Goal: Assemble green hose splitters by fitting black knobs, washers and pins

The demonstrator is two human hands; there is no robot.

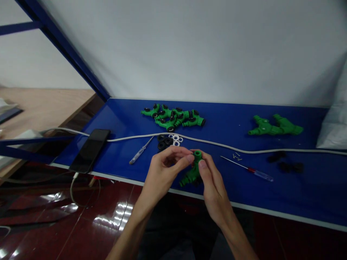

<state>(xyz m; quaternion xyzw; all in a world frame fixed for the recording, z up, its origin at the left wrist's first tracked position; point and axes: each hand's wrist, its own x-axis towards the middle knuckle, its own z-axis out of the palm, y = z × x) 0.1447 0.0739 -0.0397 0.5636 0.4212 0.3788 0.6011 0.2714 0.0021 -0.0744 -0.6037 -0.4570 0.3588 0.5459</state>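
Note:
Near the table's front edge, my right hand [213, 180] grips a green plastic hose splitter [193, 174], its round open end tipped up toward me. My left hand [168, 168] is closed in a pinch beside that open end, thumb and forefinger close together. Whatever lies between those fingertips is too small and hidden to make out. Just beyond my left hand are several black rings [162, 145] and white washers [176, 137]. To the right of my right hand lies a red-and-clear-handled screwdriver [258, 174], with several small screws [236, 156] above its shaft.
Several green splitters with black valve knobs [170, 117] lie at the back of the blue table [225, 121]. Other green splitters [267, 128] and black parts [291, 167] are at right. A white cable [130, 137] crosses the table; a clear screwdriver [138, 154] and phone [90, 150] lie left.

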